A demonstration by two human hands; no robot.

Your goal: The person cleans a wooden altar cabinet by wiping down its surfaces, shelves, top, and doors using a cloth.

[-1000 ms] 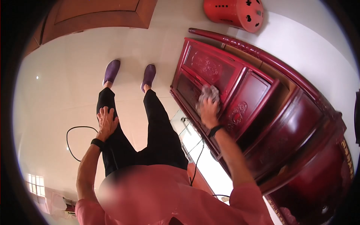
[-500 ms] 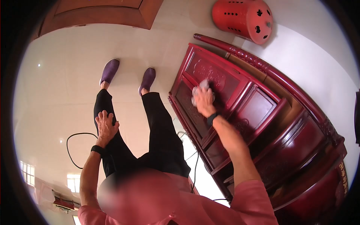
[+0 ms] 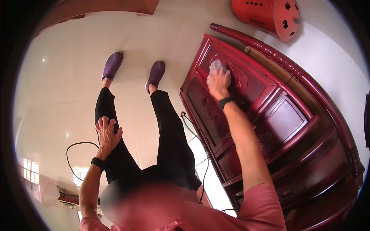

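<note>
My right hand presses a crumpled greyish cloth against the carved upper panel of a dark red wooden cabinet. Its fingers are bent over the cloth, and a black band circles the wrist. My left hand rests on the black trouser leg near the knee, fingers spread, with nothing held. That wrist also carries a black band.
A red drum-shaped container with cut-out holes stands at the top right. Brown wooden furniture shows at the top left. Black cables lie on the floor beside my legs. Purple shoes are on my feet.
My right hand and the cloth have moved up and a little right over the panel. The cabinet and red container sit further right in view. My left hand stays on the leg.
</note>
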